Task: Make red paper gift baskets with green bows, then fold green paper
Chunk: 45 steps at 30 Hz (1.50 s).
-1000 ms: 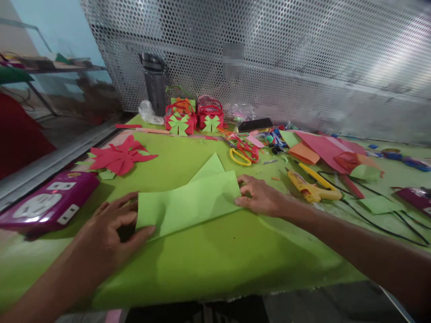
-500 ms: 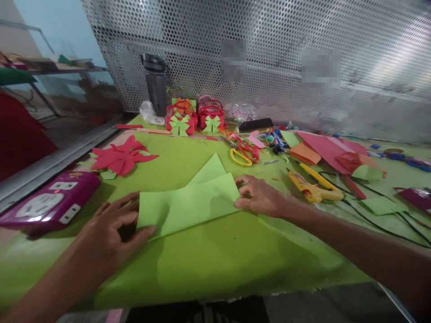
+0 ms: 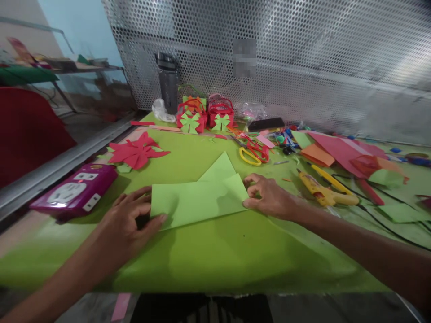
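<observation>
A light green sheet of paper point(image 3: 195, 202) lies in front of me on the green-covered table point(image 3: 215, 264), a long rectangular panel toward me. Behind its upper edge a pointed green paper corner point(image 3: 220, 168) sticks out. My left hand point(image 3: 131, 222) grips the left end, thumb on top and fingers behind the edge. At the right end, my right hand point(image 3: 267, 195) pinches the short edge between thumb and fingers.
On the left are a purple power socket box point(image 3: 76, 190) and red paper cutouts point(image 3: 136, 152). Yellow-and-red scissors point(image 3: 251, 156), a yellow glue gun point(image 3: 321, 190) with its cord and coloured sheets point(image 3: 340, 152) lie right. Small red baskets point(image 3: 220, 114) and a bottle point(image 3: 168, 85) stand behind.
The whole view has shifted, so things appear farther right. Both hands keep their hold on the green paper, whose panel now lies a little flatter.
</observation>
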Available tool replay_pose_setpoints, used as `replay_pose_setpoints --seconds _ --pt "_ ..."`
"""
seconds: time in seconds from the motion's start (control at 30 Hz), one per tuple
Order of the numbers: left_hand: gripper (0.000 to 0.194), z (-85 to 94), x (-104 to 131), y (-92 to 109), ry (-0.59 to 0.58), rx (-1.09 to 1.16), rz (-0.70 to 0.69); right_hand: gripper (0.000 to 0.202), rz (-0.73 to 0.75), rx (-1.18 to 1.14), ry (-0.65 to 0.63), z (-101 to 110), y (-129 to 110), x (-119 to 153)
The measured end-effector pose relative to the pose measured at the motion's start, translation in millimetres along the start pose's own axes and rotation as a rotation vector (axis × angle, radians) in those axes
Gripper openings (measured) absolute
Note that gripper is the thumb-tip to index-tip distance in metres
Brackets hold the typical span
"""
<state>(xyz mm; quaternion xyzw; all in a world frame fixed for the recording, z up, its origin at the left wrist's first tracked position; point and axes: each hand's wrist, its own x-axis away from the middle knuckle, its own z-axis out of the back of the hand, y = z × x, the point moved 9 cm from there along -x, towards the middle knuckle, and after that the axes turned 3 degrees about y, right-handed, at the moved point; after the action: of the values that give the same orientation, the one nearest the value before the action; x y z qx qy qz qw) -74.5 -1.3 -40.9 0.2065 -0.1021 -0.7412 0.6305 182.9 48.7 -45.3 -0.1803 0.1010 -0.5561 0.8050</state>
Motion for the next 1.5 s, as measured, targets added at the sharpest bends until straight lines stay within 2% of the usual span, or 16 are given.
replay_pose_setpoints --seconds 0.17,0.3,0.63,0.8,1.03,1.23,1.5 --pt "0.033 4.2 1 6 0.027 0.003 -0.032 0.03 0.011 0.046 -0.018 -3 2 -1" --pt "0.03 1.8 3 14 -0.019 0.037 -0.089 0.032 -0.006 0.106 -0.057 -10 11 -2" --pt "0.029 1.6 4 13 -0.033 0.043 -0.098 0.035 0.023 0.069 -0.043 -13 14 -3" --pt "0.024 2.1 3 16 -0.019 0.041 -0.108 0.035 0.067 0.048 -0.018 -12 11 -3" --pt "0.019 1.9 4 20 -0.008 0.049 -0.129 0.034 0.045 0.083 -0.082 -12 6 1" --pt "0.027 3.2 6 22 -0.002 0.059 -0.119 0.035 0.077 0.1 -0.056 -13 7 1" --pt "0.023 2.0 8 24 0.036 -0.017 -0.15 0.034 0.118 0.129 0.001 -11 7 1"
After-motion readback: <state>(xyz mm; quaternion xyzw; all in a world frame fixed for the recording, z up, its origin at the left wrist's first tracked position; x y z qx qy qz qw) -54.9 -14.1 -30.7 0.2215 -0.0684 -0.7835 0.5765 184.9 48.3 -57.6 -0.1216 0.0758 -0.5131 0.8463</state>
